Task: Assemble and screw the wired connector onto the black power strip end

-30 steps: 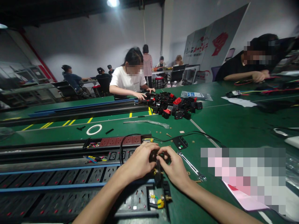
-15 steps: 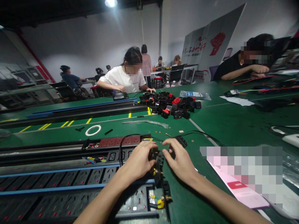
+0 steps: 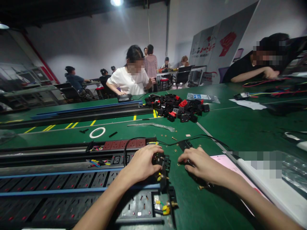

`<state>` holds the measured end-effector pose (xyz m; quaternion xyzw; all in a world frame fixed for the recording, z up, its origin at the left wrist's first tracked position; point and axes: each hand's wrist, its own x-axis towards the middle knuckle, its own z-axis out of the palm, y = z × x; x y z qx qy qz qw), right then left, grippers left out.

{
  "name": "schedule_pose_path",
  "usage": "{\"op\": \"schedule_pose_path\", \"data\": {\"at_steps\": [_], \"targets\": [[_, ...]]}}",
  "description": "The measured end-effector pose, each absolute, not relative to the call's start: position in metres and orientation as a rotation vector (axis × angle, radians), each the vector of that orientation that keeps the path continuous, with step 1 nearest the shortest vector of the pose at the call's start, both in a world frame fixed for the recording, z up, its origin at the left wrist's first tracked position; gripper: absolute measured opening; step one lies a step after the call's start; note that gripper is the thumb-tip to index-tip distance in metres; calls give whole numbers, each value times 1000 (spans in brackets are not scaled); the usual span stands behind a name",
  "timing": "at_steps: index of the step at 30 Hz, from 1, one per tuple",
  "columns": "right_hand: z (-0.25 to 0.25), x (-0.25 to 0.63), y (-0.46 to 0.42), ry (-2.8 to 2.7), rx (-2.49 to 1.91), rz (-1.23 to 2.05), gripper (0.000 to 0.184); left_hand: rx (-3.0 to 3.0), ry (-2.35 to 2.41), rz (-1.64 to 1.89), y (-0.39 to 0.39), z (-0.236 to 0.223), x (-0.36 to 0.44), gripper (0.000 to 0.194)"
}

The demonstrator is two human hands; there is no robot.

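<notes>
My left hand (image 3: 144,161) is closed around a black end piece (image 3: 165,172) at the right end of a power strip, thumb on the near side and fingers on the far side. Brass terminals and yellow wire ends show on this piece. My right hand (image 3: 200,163) is just right of it, low over the green table, fingers curved and apart. A small brass nut (image 3: 178,164) lies below its fingertips. Under the palm, a brass screw (image 3: 201,187) and something dark are partly hidden. The nearest power strip (image 3: 134,204) has a brass bolt (image 3: 174,203) on its end.
A brown socket strip (image 3: 124,144) lies beyond my left hand. Black cable (image 3: 203,136) crosses the table. Loose brass nuts, a screw (image 3: 174,138) and a white ring (image 3: 97,132) lie farther off. A pile of black and red sockets (image 3: 177,107) is before a co-worker (image 3: 134,80).
My right hand has moved away from the end piece, to the right and down toward the table. My left hand keeps its hold. The co-worker opposite has raised one hand.
</notes>
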<state>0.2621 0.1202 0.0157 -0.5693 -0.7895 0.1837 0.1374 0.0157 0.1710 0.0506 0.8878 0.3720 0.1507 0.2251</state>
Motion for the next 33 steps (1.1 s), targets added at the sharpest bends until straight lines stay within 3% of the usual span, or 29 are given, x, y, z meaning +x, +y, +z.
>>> {"op": "schedule_pose_path", "data": {"at_steps": [16, 25, 33], "targets": [[4, 252, 118, -2248, -1686, 615, 21, 2426, 944, 472, 169, 49, 15, 53], [-13, 206, 117, -1659, -1388, 704, 16, 2388, 1018, 520, 168, 46, 18, 56], [-28, 183, 121, -1503, -1294, 691, 19, 2329, 1073, 538, 166, 44, 20, 55]]}}
